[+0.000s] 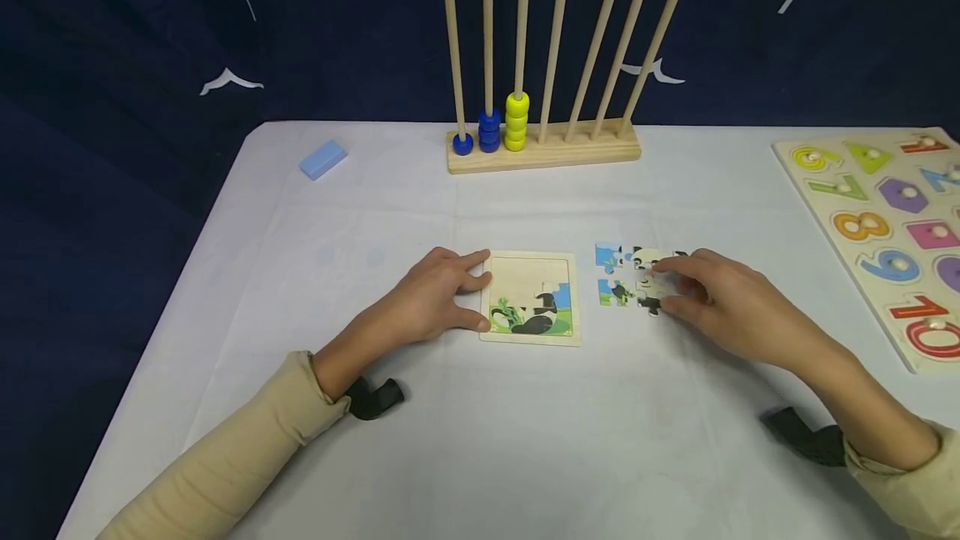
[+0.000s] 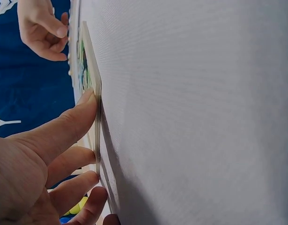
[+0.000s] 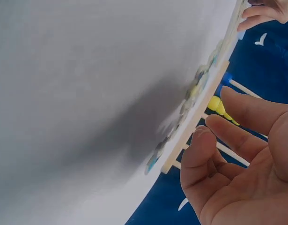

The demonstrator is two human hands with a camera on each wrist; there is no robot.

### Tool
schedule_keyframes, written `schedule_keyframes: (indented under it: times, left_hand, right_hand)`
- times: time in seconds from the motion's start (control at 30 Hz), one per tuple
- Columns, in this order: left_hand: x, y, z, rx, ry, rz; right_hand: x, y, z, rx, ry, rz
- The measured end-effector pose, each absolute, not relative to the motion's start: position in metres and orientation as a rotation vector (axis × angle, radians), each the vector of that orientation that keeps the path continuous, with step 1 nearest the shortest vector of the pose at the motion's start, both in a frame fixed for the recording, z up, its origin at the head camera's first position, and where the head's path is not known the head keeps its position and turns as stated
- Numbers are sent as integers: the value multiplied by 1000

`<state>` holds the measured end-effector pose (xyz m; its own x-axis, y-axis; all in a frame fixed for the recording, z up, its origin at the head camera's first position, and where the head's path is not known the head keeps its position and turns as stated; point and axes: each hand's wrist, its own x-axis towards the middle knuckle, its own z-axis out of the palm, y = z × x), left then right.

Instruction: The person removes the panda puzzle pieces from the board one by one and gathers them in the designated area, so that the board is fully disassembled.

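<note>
A small square wooden puzzle tray [image 1: 530, 341] lies flat on the table, part of its panda picture filled in along the bottom and right, with bare wood in the upper left. My left hand [image 1: 435, 298] touches the tray's left edge with spread fingers; in the left wrist view its thumb [image 2: 80, 115] rests on the rim. To the right of the tray lie several loose jigsaw pieces [image 1: 609, 292] with blue, green and panda parts. Over the rightmost pieces hovers my right hand [image 1: 738, 307], fingers bent loosely. In the right wrist view a gap shows between thumb and fingers, holding nothing.
Behind stands a wooden peg rack [image 1: 540, 157] with blue and yellow beads on three of its pegs. A light-blue block [image 1: 323, 160] lies at the back left. At the right edge is a number-and-shape puzzle board [image 1: 840, 261]. Dark curtain [image 1: 337, 32] hangs beyond the white table [image 1: 487, 440].
</note>
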<state>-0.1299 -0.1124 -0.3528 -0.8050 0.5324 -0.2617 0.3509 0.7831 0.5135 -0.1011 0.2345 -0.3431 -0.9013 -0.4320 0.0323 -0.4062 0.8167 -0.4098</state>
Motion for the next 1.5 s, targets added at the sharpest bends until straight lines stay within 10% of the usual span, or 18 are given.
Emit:
schedule_keyframes:
  times: [1.5]
  left_hand:
    - [-131, -113, -353, 672, 2566, 635]
  right_hand:
    - [-119, 131, -342, -756, 2616, -640]
